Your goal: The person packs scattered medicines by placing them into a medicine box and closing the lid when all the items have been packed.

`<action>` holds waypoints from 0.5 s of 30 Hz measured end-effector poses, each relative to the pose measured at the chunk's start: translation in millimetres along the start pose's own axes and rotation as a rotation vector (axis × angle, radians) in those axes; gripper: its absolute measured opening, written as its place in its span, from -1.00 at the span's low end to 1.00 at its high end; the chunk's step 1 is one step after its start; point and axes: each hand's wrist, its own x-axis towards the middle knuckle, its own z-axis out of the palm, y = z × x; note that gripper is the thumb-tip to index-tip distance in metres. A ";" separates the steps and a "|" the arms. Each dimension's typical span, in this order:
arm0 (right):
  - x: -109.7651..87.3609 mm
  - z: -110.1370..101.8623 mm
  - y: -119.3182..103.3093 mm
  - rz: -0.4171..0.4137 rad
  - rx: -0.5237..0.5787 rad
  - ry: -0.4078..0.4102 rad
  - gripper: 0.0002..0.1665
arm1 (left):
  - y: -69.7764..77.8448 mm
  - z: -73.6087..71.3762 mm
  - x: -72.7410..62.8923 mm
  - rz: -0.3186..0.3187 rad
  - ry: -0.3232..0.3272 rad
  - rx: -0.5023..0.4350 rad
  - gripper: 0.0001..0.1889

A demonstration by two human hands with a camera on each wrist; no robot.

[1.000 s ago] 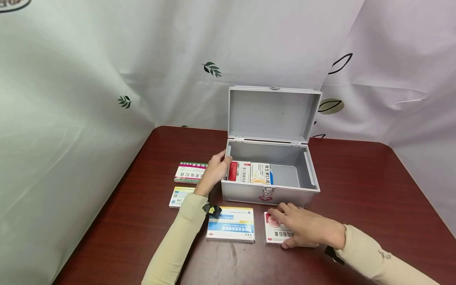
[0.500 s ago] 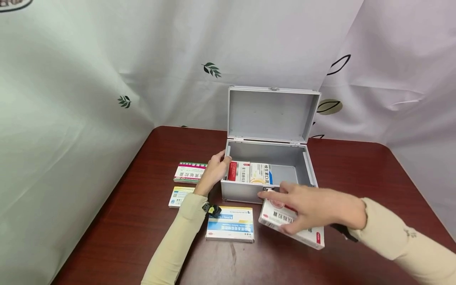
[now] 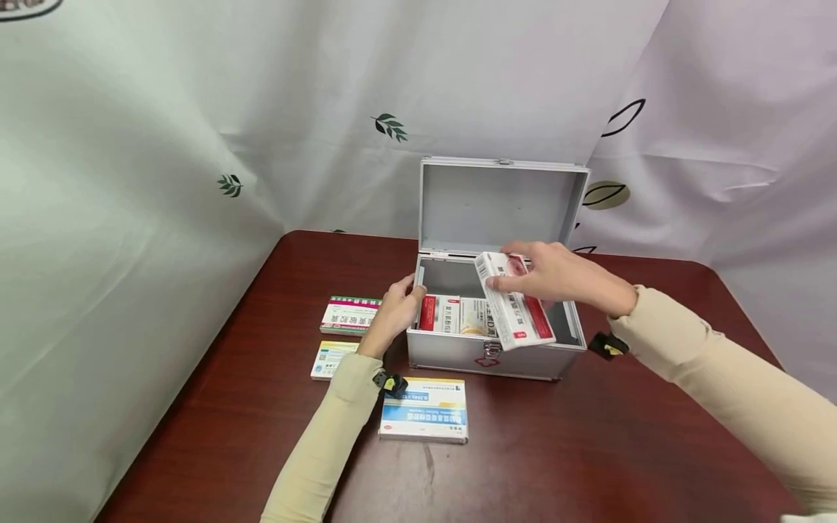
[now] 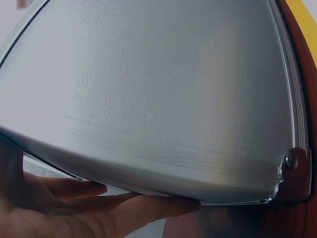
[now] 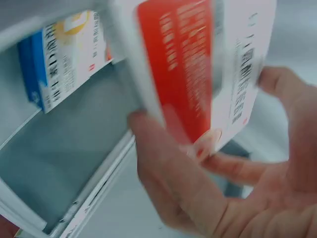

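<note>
My right hand (image 3: 552,272) holds a white and red medicine box (image 3: 516,305) tilted over the open metal medicine case (image 3: 451,354). In the right wrist view, the fingers and thumb of the right hand (image 5: 223,183) grip this medicine box (image 5: 183,64) by its edges. My left hand (image 3: 395,311) rests on the case's left rim. The left wrist view has the left hand (image 4: 99,208) with extended fingers along the rim of the metal wall (image 4: 163,99). Inside the case, at its left, lie a red and white box (image 3: 446,316) and a vitamin D box (image 3: 474,318).
The case's raised lid (image 3: 500,211) stands at the back. On the table (image 3: 628,450), a blue and white medicine box (image 3: 423,414) lies in front of the case. Left of it are a green and magenta box (image 3: 349,317) and a yellow and white box (image 3: 332,359), partly behind the left arm.
My right hand has picked up the red and white medicine box from the table and carried it up and back over the case, turning it. The left hand has stayed on the rim.
</note>
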 end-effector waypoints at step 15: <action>29.0 14.5 31.5 0.221 -0.022 -0.168 -0.24 | -0.9 -0.9 1.4 -0.009 -0.006 0.018 -0.46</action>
